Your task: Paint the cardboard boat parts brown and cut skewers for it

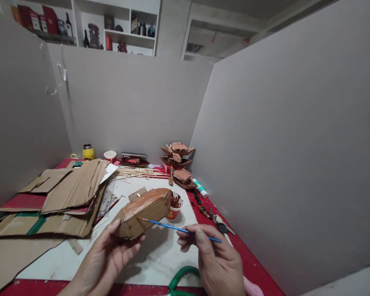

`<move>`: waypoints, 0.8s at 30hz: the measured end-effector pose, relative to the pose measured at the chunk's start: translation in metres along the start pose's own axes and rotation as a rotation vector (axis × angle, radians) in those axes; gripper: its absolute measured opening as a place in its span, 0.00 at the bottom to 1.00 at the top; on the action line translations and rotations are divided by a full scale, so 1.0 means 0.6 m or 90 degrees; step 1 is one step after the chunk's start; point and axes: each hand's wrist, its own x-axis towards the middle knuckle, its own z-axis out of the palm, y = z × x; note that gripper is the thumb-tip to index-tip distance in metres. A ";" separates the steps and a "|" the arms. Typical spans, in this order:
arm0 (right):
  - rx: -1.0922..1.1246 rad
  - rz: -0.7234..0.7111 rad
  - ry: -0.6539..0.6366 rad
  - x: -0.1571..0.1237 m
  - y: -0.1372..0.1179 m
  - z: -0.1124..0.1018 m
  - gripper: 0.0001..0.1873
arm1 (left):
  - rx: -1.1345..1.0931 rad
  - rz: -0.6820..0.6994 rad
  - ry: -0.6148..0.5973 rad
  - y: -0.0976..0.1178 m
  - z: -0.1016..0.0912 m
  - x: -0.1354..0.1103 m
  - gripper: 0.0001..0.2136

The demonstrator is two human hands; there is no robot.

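My left hand (114, 250) is wrapped round the lower left end of a cardboard boat model (152, 213), holding it tilted above the table. Reddish-brown paint covers part of the boat's upper side, while the side facing me is mostly bare cardboard. Between the thumb and fingers of my right hand (211, 255) is a thin blue paintbrush (175, 227). The brush tip touches the boat's bare side near the painted edge. Just behind the boat's right end stands a paper cup (175, 211) with brown paint inside, partly hidden by the boat.
Stacked cardboard pieces (70, 191) fill the left side. Several brown boat models (181, 176) stand at the back right, near thin wooden sticks (138, 172). A paint tube (200, 188) and scissors (223, 226) lie along the right edge. Green handles (183, 273) are at the front. Grey panels (135, 98) enclose the table.
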 end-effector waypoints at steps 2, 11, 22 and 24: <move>0.002 -0.010 -0.031 -0.006 -0.005 0.004 0.09 | 0.000 0.004 0.004 0.000 0.000 -0.001 0.30; -0.099 -0.108 0.188 0.005 -0.004 -0.030 0.08 | -0.009 0.009 -0.002 0.000 -0.003 -0.002 0.29; -0.160 -0.159 0.092 -0.013 -0.001 -0.012 0.08 | -0.006 0.012 -0.011 -0.001 -0.006 -0.002 0.29; -0.135 -0.172 0.061 -0.015 -0.005 -0.005 0.08 | -0.005 0.017 -0.012 -0.002 -0.007 -0.002 0.28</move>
